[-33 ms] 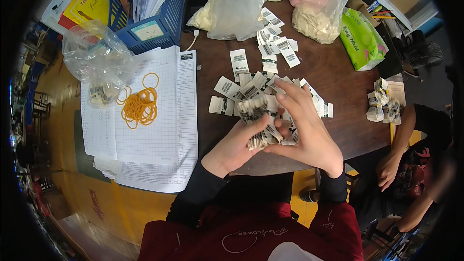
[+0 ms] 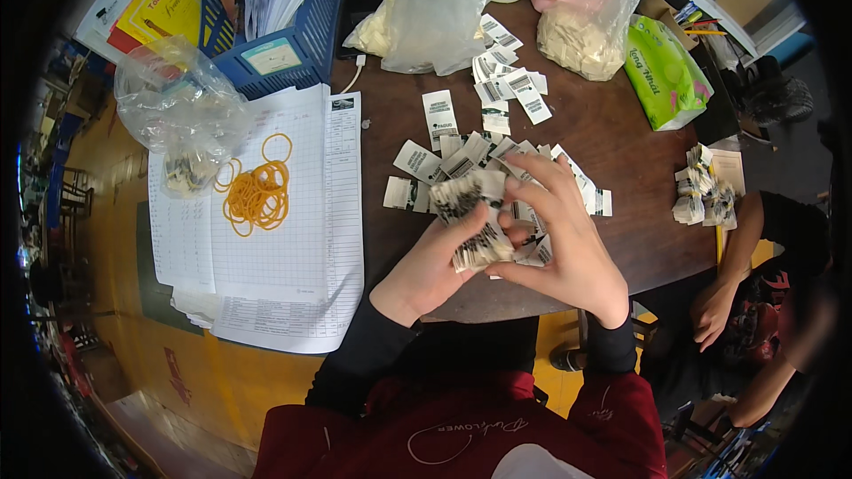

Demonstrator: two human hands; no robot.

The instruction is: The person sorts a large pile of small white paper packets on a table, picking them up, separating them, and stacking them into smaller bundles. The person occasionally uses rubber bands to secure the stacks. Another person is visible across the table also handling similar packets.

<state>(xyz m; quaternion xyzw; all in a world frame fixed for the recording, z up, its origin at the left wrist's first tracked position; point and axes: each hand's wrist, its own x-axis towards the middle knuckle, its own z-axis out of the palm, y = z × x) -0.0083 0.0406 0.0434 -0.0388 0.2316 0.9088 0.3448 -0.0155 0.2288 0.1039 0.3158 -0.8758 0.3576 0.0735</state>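
My left hand (image 2: 424, 268) is closed around a thick stack of small white printed labels (image 2: 482, 247), its thumb pressed across the front. The stack's many edges face up and to the left. Curved about the right side of the stack is my right hand (image 2: 572, 244), its fingers and thumb spread apart. Its fingertips come up to the stack's edge; whether they press on it I cannot tell. Loose labels (image 2: 417, 160) lie in a heap just beyond and under the hands, partly hidden by them. More labels (image 2: 530, 98) are scattered farther back.
On the left, yellow rubber bands (image 2: 256, 197) lie on an open grid notebook (image 2: 293, 262) beside a clear plastic bag (image 2: 182, 93). Behind are a blue file basket (image 2: 311, 44), bags (image 2: 435, 22) and a green tissue pack (image 2: 661, 71). Banded label bundles (image 2: 692, 186) sit right, near another person's arm (image 2: 732, 257).
The stack of labels has tilted slightly in my left hand. My right hand's fingers have shifted a little at its right side. Everything else looks the same.
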